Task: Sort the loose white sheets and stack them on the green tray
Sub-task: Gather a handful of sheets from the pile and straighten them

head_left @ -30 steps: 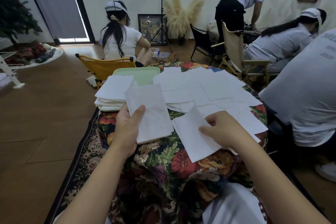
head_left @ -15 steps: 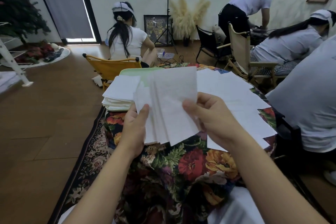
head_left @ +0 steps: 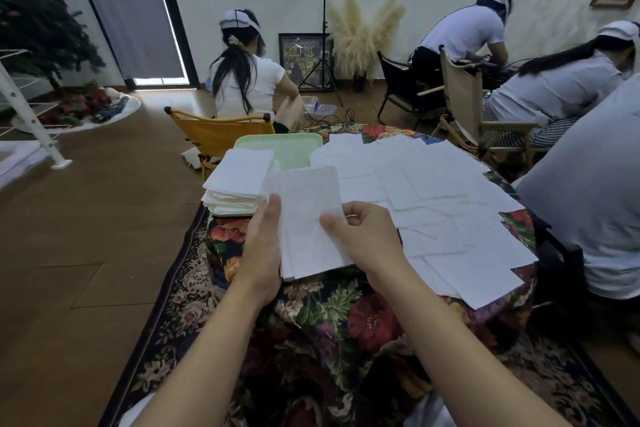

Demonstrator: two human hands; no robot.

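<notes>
Sheets (head_left: 308, 218) picked up a second ago from the table are now gathered into one small bundle. The left hand (head_left: 261, 250) grips its left edge, and the right hand (head_left: 363, 239) pinches its right side with curled fingers. I think it goes next onto the one stack (head_left: 239, 184) on the one green tray (head_left: 287, 149). Many loose sheets (head_left: 433, 204), too overlapped to count, cover the floral table (head_left: 346, 315).

My table wears a dark floral cloth (head_left: 322, 315). Beyond it stands a yellow folding chair (head_left: 221, 133). 4 people in white shirts sit or bend nearby. Against the wall I see pale pampas grass (head_left: 363, 35) beside a black tripod (head_left: 323, 45).
</notes>
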